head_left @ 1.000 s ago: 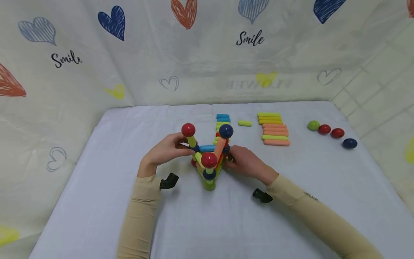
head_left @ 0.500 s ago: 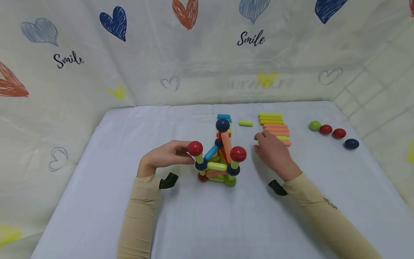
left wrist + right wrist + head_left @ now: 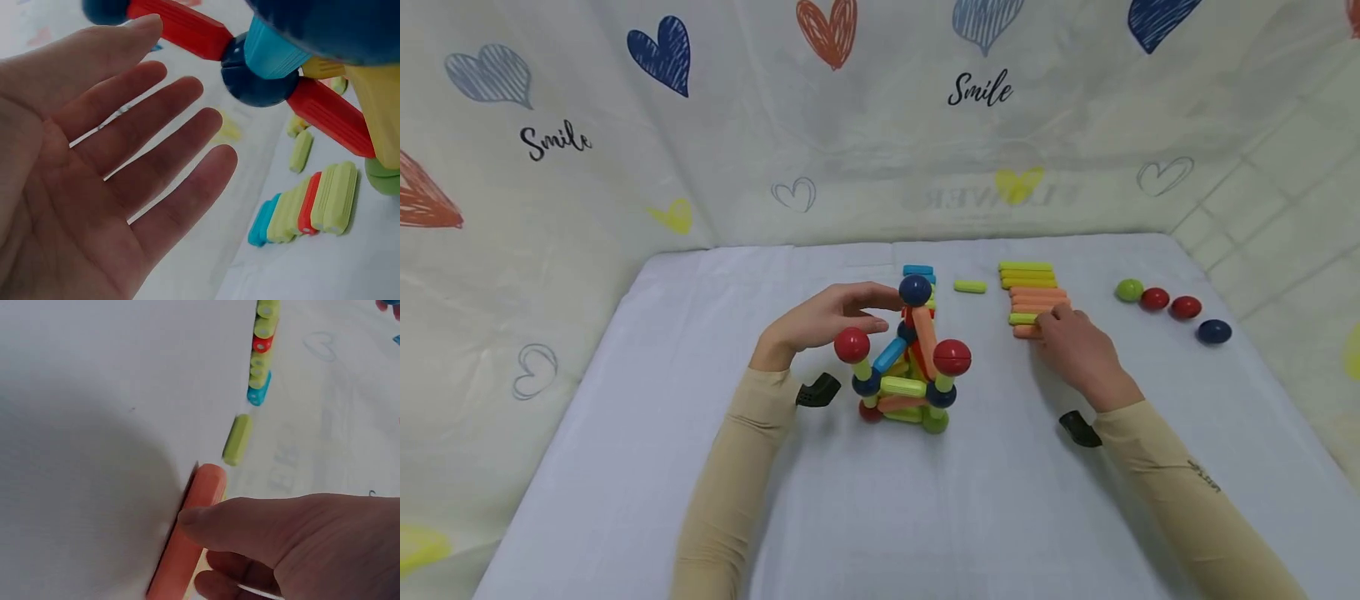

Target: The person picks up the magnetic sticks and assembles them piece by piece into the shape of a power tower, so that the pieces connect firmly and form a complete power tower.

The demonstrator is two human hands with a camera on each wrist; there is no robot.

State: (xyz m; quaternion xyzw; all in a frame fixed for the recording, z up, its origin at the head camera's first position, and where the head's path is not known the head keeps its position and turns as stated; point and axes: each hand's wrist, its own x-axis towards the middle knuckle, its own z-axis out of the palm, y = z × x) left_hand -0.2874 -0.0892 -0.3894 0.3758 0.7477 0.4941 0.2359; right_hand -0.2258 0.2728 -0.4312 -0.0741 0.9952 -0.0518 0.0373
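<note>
A magnetic ball-and-rod structure (image 3: 903,387) stands mid-table, with two red balls on its near uprights and a dark blue ball (image 3: 915,290) on top at the back. My left hand (image 3: 827,321) reaches in beside its far left side, fingers straight. In the left wrist view, the palm (image 3: 69,212) holds nothing, and the thumb overlaps a red rod (image 3: 184,28). To the right, my right hand (image 3: 1082,354) pinches the nearest orange rod (image 3: 187,544) of the stack between thumb and fingers. The hand covers that rod's right end in the head view.
Yellow, orange and light green rods (image 3: 1027,267) lie stacked at the back right. Behind the structure, a row of blue, green and red rods (image 3: 309,200) is partly hidden. One light green rod (image 3: 970,287) lies between them. Several loose balls (image 3: 1154,299) sit at far right.
The structure has turned, bringing two red-topped corners to the front. My right hand has left it for the orange rod. My left hand has moved up and away from its left side, towards the back.
</note>
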